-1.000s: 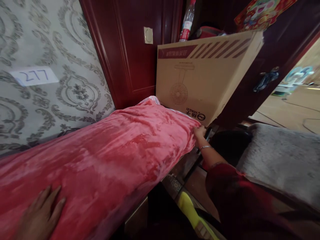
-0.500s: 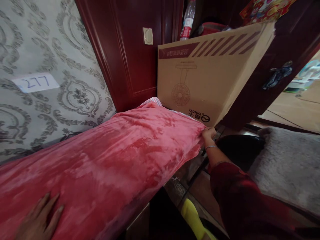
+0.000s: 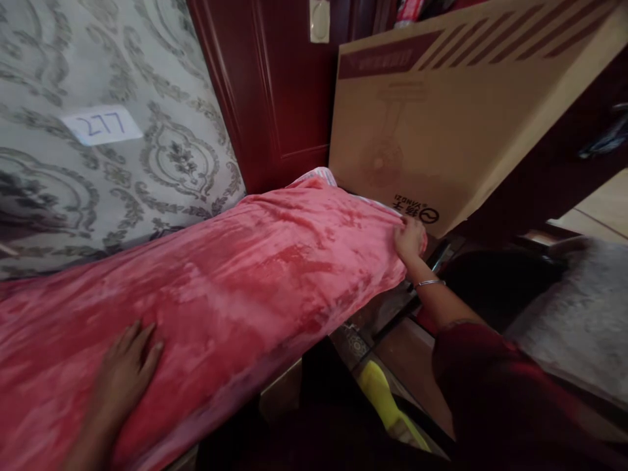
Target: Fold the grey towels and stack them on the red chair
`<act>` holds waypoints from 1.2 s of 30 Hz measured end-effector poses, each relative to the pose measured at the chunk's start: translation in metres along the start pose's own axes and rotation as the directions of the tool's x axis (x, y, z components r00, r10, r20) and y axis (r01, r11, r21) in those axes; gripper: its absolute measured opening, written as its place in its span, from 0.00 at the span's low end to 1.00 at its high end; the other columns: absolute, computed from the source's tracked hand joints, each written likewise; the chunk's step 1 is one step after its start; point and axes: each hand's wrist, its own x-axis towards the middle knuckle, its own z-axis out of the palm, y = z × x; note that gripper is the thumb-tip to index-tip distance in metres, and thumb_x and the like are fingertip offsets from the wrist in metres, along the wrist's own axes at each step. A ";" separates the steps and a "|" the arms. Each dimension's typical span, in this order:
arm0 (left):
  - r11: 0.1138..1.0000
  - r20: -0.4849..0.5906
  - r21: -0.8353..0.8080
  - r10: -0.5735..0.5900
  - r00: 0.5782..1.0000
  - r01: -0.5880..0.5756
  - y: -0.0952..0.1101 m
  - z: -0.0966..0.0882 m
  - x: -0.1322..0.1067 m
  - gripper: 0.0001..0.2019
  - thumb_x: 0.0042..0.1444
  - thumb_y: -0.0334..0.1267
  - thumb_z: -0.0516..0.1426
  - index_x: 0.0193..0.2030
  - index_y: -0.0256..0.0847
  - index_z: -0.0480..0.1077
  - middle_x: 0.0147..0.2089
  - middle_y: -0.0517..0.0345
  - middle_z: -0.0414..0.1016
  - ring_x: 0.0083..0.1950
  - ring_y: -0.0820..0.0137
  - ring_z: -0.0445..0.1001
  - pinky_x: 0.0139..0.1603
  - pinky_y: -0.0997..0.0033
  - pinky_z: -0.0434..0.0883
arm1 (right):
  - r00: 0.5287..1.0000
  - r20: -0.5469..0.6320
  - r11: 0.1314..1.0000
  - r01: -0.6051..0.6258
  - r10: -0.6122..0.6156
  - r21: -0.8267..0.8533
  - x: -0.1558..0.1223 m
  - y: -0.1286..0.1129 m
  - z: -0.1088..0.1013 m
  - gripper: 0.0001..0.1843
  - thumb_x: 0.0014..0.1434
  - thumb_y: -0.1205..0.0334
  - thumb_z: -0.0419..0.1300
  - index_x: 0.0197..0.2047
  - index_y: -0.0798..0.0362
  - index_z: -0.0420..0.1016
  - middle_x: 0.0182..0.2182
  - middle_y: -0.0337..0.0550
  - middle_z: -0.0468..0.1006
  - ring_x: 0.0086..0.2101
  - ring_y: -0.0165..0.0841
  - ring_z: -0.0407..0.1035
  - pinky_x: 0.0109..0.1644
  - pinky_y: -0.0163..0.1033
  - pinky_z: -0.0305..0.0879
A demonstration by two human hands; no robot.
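Observation:
A pink plush cover (image 3: 235,268) lies over a long, low seat or bed along the wall, slightly wrinkled at its far end. My left hand (image 3: 125,366) rests on top of it at the near left, palm down and fingers apart. At the far right corner my right hand (image 3: 411,241) is closed on the cover's edge, its fingertips partly hidden. Striped cloth (image 3: 321,174) peeks out from under the cover at the far end.
A large cardboard box (image 3: 441,124) with a fan drawing stands just beyond the far end. Behind it is a dark red wooden panel (image 3: 294,98). A grey fluffy cover (image 3: 579,314) is at right; a yellow slipper or shoe (image 3: 380,392) shows below.
The view has shifted, so the box and wall sit differently in it. My right hand has moved from the corner's side up over its edge. My left hand still lies flat on the cover.

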 end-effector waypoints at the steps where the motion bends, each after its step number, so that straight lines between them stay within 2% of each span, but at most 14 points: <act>1: 1.000 0.033 -0.009 -0.003 0.999 0.004 0.003 -0.003 -0.001 0.31 0.59 0.54 0.42 0.59 0.37 0.69 0.65 0.45 0.72 0.69 0.52 0.66 0.71 0.49 0.63 | 0.988 0.060 0.989 0.142 -0.140 -0.039 -0.008 -0.006 0.005 0.27 0.65 0.56 0.52 0.64 0.56 0.69 0.63 0.59 0.68 0.63 0.50 0.59 0.64 0.55 0.59; 3: 1.000 0.087 -0.028 -0.008 0.996 0.010 0.008 -0.008 -0.003 0.31 0.61 0.53 0.42 0.61 0.34 0.67 0.69 0.42 0.67 0.72 0.51 0.63 0.73 0.48 0.59 | 0.919 0.207 0.921 0.366 -0.335 -0.134 -0.024 -0.012 0.014 0.30 0.67 0.50 0.50 0.67 0.54 0.66 0.67 0.58 0.64 0.65 0.52 0.56 0.65 0.62 0.56; 4: 0.999 0.100 -0.032 -0.012 0.995 0.015 0.009 -0.009 -0.003 0.31 0.61 0.53 0.42 0.62 0.33 0.66 0.70 0.42 0.66 0.72 0.51 0.61 0.73 0.47 0.58 | 0.890 0.274 0.888 0.420 -0.364 -0.185 -0.032 -0.012 0.017 0.31 0.68 0.47 0.48 0.68 0.53 0.65 0.68 0.58 0.63 0.66 0.53 0.55 0.65 0.65 0.55; 7: 0.999 0.120 -0.033 -0.014 0.993 0.018 0.009 -0.008 -0.005 0.31 0.62 0.51 0.43 0.63 0.33 0.66 0.71 0.40 0.64 0.74 0.50 0.59 0.73 0.46 0.57 | 0.874 0.376 0.848 0.431 -0.308 -0.307 -0.045 -0.006 0.023 0.32 0.70 0.45 0.43 0.69 0.51 0.65 0.69 0.56 0.62 0.67 0.53 0.53 0.66 0.68 0.52; 12: 0.999 0.118 -0.038 -0.019 0.993 0.023 0.005 -0.003 -0.007 0.33 0.62 0.50 0.43 0.65 0.31 0.66 0.72 0.39 0.61 0.74 0.51 0.58 0.73 0.47 0.57 | 0.871 0.403 0.830 0.432 -0.282 -0.352 -0.043 0.002 0.024 0.33 0.70 0.45 0.42 0.71 0.52 0.63 0.70 0.56 0.60 0.67 0.53 0.53 0.66 0.67 0.52; 21: 0.999 0.101 -0.042 -0.029 0.994 0.034 0.007 -0.005 -0.008 0.31 0.62 0.49 0.44 0.63 0.34 0.69 0.70 0.42 0.65 0.74 0.53 0.59 0.73 0.48 0.58 | 0.867 0.404 0.830 0.439 -0.292 -0.343 -0.049 -0.007 0.020 0.34 0.71 0.46 0.40 0.71 0.54 0.63 0.70 0.58 0.61 0.67 0.54 0.55 0.65 0.67 0.53; 25: 0.999 0.119 -0.032 -0.029 0.992 0.033 0.001 -0.012 -0.005 0.29 0.60 0.50 0.46 0.60 0.36 0.72 0.67 0.42 0.69 0.71 0.51 0.64 0.71 0.46 0.62 | 0.867 0.407 0.826 0.440 -0.288 -0.352 -0.050 -0.009 0.023 0.33 0.71 0.46 0.40 0.70 0.53 0.64 0.70 0.57 0.61 0.67 0.53 0.55 0.66 0.66 0.54; 28: 0.998 0.136 -0.032 -0.051 0.989 0.056 0.002 -0.017 0.006 0.28 0.60 0.53 0.47 0.55 0.36 0.75 0.62 0.41 0.74 0.64 0.49 0.71 0.67 0.46 0.66 | 0.866 0.402 0.819 0.447 -0.297 -0.360 -0.049 -0.008 0.026 0.33 0.71 0.46 0.40 0.70 0.53 0.64 0.70 0.57 0.61 0.67 0.53 0.55 0.66 0.66 0.54; 30: 0.998 0.125 -0.051 -0.035 0.992 0.042 0.013 -0.016 0.020 0.27 0.61 0.53 0.46 0.52 0.37 0.76 0.59 0.41 0.77 0.61 0.49 0.74 0.65 0.46 0.68 | 0.870 0.392 0.816 0.445 -0.298 -0.369 -0.049 -0.006 0.029 0.33 0.71 0.46 0.40 0.70 0.52 0.64 0.70 0.56 0.61 0.67 0.52 0.55 0.66 0.65 0.54; 32: 0.996 0.100 -0.086 0.030 0.995 -0.022 0.037 -0.009 0.044 0.26 0.62 0.51 0.46 0.53 0.38 0.76 0.59 0.42 0.77 0.61 0.50 0.74 0.66 0.47 0.68 | 0.874 0.378 0.813 0.445 -0.305 -0.374 -0.049 -0.004 0.032 0.33 0.71 0.46 0.40 0.70 0.51 0.65 0.69 0.55 0.62 0.67 0.52 0.55 0.66 0.65 0.53; 34: 0.987 0.096 -0.124 0.117 0.988 -0.105 0.070 0.002 0.075 0.25 0.62 0.50 0.48 0.57 0.37 0.73 0.62 0.42 0.74 0.65 0.51 0.71 0.68 0.47 0.66 | 0.875 0.358 0.811 0.454 -0.326 -0.369 -0.049 0.000 0.036 0.33 0.71 0.47 0.40 0.70 0.51 0.65 0.69 0.56 0.63 0.67 0.52 0.55 0.66 0.66 0.53; 36: 0.968 0.153 -0.169 0.213 0.965 -0.187 0.108 0.013 0.112 0.28 0.63 0.48 0.48 0.64 0.35 0.69 0.67 0.39 0.70 0.69 0.53 0.67 0.71 0.50 0.62 | 0.875 0.337 0.811 0.461 -0.348 -0.361 -0.049 0.002 0.039 0.33 0.70 0.47 0.39 0.70 0.51 0.65 0.68 0.56 0.64 0.67 0.52 0.55 0.66 0.67 0.53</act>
